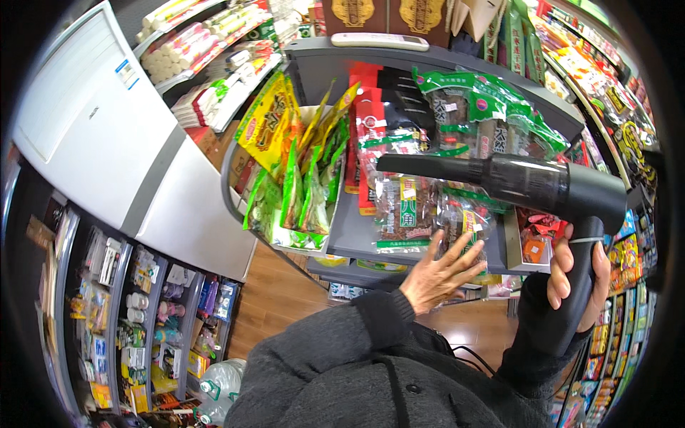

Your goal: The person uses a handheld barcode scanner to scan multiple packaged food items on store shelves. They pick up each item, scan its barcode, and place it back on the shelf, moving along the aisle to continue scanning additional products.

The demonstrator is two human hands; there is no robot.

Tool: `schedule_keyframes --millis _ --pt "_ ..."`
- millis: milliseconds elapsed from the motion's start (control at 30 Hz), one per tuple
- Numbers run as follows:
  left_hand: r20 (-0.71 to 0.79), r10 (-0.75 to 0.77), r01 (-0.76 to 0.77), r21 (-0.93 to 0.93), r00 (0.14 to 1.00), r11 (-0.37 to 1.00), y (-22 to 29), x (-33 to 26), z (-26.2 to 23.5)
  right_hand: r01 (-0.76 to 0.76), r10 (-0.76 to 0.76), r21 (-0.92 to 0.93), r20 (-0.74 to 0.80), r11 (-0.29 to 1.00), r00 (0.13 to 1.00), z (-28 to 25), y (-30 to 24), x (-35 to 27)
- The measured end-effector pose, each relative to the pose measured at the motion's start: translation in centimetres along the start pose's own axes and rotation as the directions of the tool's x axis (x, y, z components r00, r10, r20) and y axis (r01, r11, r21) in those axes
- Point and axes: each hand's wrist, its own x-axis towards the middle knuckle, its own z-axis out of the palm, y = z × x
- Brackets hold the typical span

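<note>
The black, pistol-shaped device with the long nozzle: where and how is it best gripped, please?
Probably by its curved black handle, from below, where the right hand holds it: this slim part hangs from the right end of the thick black barrel; the tapered nozzle points left.

Stocked shelves (250,87), brown wooden floor (265,303)

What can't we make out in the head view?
Head view:
- Clear packet: lower part covered by the left hand.
- Black nozzled tool: part of its handle hidden by the right hand.
- Brown boxes: tops cut off by the upper edge.
- Right-hand shelf goods: too small to identify individually.
</note>
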Motion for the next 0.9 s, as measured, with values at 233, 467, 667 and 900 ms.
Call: schedule_keyframes --millis 233,467,667,900 --pt "-0.159 -0.055 0.079 0.148 0.986 0.986 -1.8 4.0 1.9 -0.009 0.008 -0.017 -0.038 1.000 0.999 -2.7 -1.1 -0.9" --pt "-0.018 -0.126 0.124 -0.107 0.992 0.987 -1.3 1.9 -0.6 -0.053 0.054 0.046 -0.023 0.998 0.998 -4.3 -0.2 0.7" --pt "0.130 -0.024 0.032 -0.062 0.991 0.998 -1.1 0.5 -7.7 -0.046 0.046 0.027 0.017 0.999 0.999 -4.5 0.2 1.7" --pt "0.180 0.267 -0.322 0.498 0.947 0.805 -13.4 2.7 -24.7 0.022 -0.021 0.010 -0.093 1.000 0.995 -3.1 1.6 1.4"
